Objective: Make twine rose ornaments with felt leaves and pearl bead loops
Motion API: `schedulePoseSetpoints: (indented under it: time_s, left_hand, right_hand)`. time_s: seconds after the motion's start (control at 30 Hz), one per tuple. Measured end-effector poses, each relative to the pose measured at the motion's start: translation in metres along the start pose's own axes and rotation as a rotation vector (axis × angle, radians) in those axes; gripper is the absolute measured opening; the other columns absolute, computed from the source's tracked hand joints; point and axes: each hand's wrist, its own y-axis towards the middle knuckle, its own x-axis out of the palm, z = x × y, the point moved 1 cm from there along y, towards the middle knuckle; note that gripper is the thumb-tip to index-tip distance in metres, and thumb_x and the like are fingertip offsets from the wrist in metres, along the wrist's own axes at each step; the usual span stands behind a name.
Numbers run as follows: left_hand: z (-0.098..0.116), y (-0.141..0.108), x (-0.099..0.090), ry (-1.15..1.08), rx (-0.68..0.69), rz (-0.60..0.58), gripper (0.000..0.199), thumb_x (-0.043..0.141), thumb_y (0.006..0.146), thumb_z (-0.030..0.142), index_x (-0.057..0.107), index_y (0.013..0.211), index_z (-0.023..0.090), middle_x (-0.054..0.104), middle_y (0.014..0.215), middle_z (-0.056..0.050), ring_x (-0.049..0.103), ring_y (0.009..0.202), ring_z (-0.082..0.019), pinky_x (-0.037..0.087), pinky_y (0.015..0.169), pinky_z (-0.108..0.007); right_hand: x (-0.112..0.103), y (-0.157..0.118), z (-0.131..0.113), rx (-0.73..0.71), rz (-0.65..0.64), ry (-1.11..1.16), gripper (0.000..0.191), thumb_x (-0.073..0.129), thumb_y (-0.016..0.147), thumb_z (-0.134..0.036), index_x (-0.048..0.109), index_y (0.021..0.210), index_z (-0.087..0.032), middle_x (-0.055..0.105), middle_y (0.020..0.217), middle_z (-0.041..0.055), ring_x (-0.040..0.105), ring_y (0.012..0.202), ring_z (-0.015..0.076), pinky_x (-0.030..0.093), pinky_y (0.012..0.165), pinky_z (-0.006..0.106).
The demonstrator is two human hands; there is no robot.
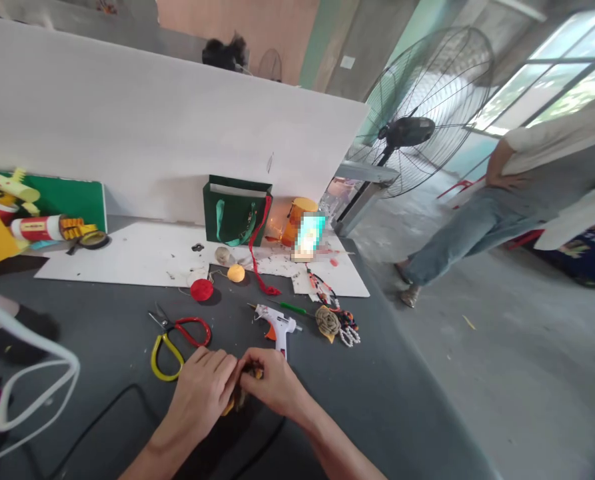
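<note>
My left hand (205, 381) and my right hand (272, 381) meet near the front of the grey table, fingers closed on a small brown and yellow craft piece (243, 395). The fingers cover most of it, so its full shape is hidden. Just beyond my right hand lies a white glue gun (276, 325) with an orange trigger. Scissors (180, 339) with one red and one yellow handle lie open beyond my left hand. To the right of the glue gun is a coiled brown rosette (328, 321) on yellow backing, beside white beads (350, 335).
A dark green gift bag (232, 213) stands against a white board (167, 127), with a red braided cord (254, 260) hanging from it. Red thread (202, 289) and yellow thread (236, 273) lie nearby. A black cable (100, 421) crosses the table. A large fan (422, 113) and a standing person (517, 193) are at right.
</note>
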Motion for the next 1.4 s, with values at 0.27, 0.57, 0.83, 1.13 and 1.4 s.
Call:
schedulePoseSetpoints:
  time_s: [0.27,0.57,0.83,1.13,1.4]
  left_hand:
    - [0.001,-0.001,-0.003,-0.032,0.002,0.009,0.037,0.037,0.095,0.014,0.052,0.062,0.019,0.053,0.055,0.001,0.046,0.05,-0.014,0.034,0.055,-0.03]
    - [-0.001,-0.001,-0.007,-0.154,-0.092,0.063,0.03,0.039,0.097,0.016,0.053,0.07,0.018,0.053,0.058,0.002,0.047,0.052,-0.013,0.034,0.058,-0.028]
    - [-0.003,-0.002,-0.004,-0.138,-0.093,0.071,0.03,0.039,0.097,0.019,0.054,0.071,0.018,0.054,0.058,0.002,0.046,0.052,-0.013,0.033,0.059,-0.028]
    - [-0.001,0.001,-0.002,-0.116,-0.101,0.07,0.036,0.037,0.098,0.021,0.053,0.066,0.019,0.054,0.055,0.002,0.046,0.049,-0.012,0.033,0.056,-0.027]
    - [0.0,0.002,-0.002,-0.092,-0.086,0.026,0.04,0.032,0.099,0.023,0.052,0.064,0.021,0.056,0.054,0.002,0.048,0.047,-0.013,0.032,0.055,-0.029]
  right_hand:
    - [0.001,0.002,0.002,0.047,-0.075,0.02,0.013,0.056,0.065,-0.012,0.069,0.065,-0.016,0.057,0.055,-0.0044,0.045,0.053,0.0094,0.032,0.052,0.021]
    - [-0.03,0.014,-0.003,-0.082,-0.075,0.12,0.023,0.065,0.076,-0.031,0.069,0.096,-0.021,0.07,0.09,0.0041,0.063,0.081,0.0188,0.048,0.075,0.03]
    - [-0.154,0.136,0.026,0.101,1.018,-0.135,0.106,0.076,0.058,-0.044,0.026,0.142,-0.001,0.035,0.142,0.0296,0.028,0.135,0.0401,0.026,0.107,0.051]
    - [-0.164,0.181,0.043,0.036,1.045,-0.017,0.101,0.075,0.053,-0.046,0.032,0.136,-0.009,0.04,0.139,0.0263,0.03,0.132,0.0409,0.028,0.104,0.056]
    - [-0.182,0.132,0.049,-0.179,0.61,0.189,0.077,0.053,0.066,-0.067,0.047,0.127,-0.021,0.066,0.111,0.0122,0.066,0.095,0.0273,0.052,0.076,0.043]
